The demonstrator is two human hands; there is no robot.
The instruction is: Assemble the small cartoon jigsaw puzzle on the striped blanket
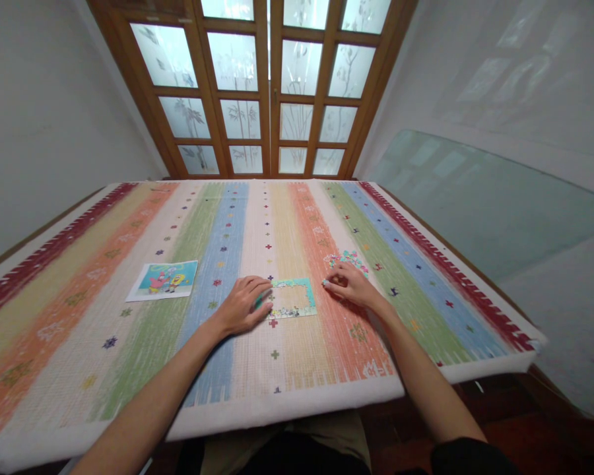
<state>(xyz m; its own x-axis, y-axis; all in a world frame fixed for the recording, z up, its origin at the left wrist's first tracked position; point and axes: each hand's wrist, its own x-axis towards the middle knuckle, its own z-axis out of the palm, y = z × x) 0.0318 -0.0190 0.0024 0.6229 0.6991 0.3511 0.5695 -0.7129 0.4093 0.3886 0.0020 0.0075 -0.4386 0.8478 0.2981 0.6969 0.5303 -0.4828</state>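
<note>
A partly assembled jigsaw puzzle lies on the striped cloth as a rectangular border of joined pieces, with bare cloth inside it. My left hand rests at the border's left side, fingers spread and covering that edge. To the right of the border, my right hand pinches a small puzzle piece between thumb and fingertips. Just beyond that hand is a pile of loose puzzle pieces, partly hidden by it. A picture card showing colourful cartoon figures lies flat on the left.
The large table is covered by a striped, patterned cloth, and its front edge runs close to my body. Beyond the far edge stand wooden doors with frosted panes. White walls rise on both sides.
</note>
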